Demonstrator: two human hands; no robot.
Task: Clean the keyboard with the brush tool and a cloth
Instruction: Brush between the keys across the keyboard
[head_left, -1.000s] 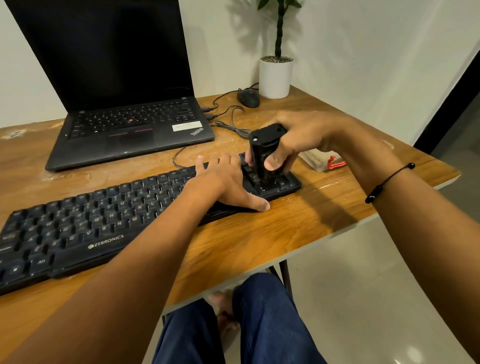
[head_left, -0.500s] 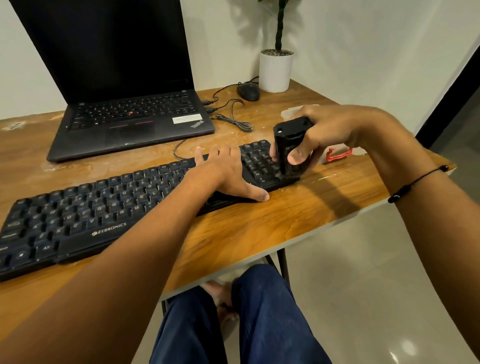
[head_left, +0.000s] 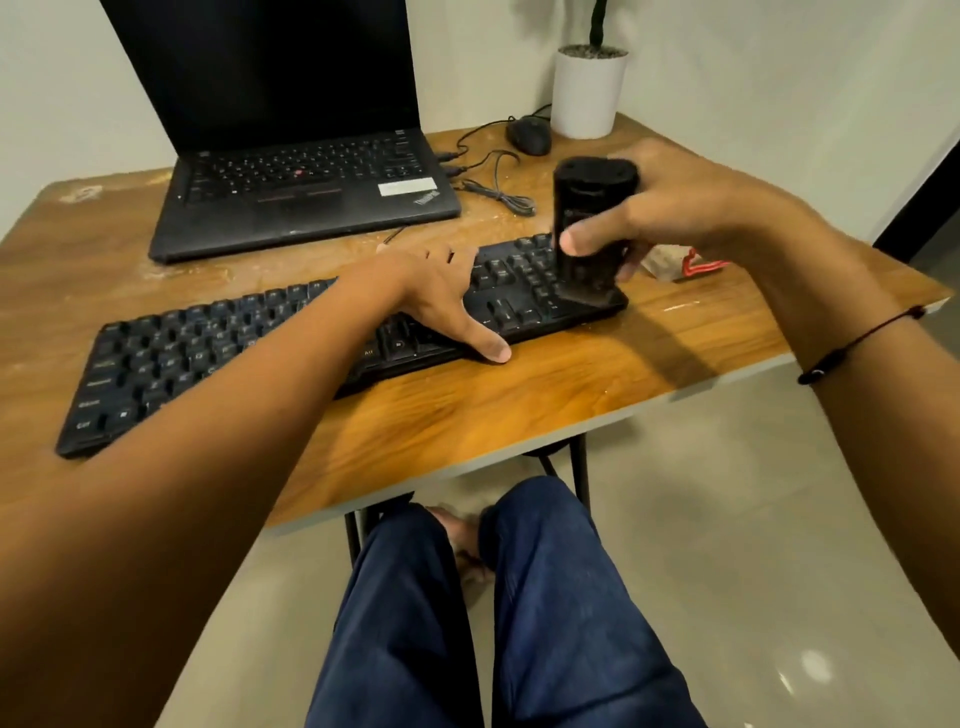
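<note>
A black keyboard (head_left: 208, 348) lies slantwise across the wooden table (head_left: 519, 415). My left hand (head_left: 431, 296) rests flat on its right half, fingers straight, thumb on the front edge. My right hand (head_left: 670, 213) grips a black brush tool (head_left: 589, 223) held upright, its lower end touching the keys at the keyboard's near right corner. Behind that hand lies a pale folded cloth (head_left: 667, 257) with a red item (head_left: 701, 265) on it, partly hidden.
An open black laptop (head_left: 301, 202) stands behind the keyboard. A black mouse (head_left: 529, 135), coiled cables (head_left: 493, 192) and a white plant pot (head_left: 589, 93) sit at the back right. The table's right edge is close to the brush. My legs show below the table.
The brush tool has gone right along the keyboard's right end and then come toward its near corner. My left hand has stayed flat on the keys.
</note>
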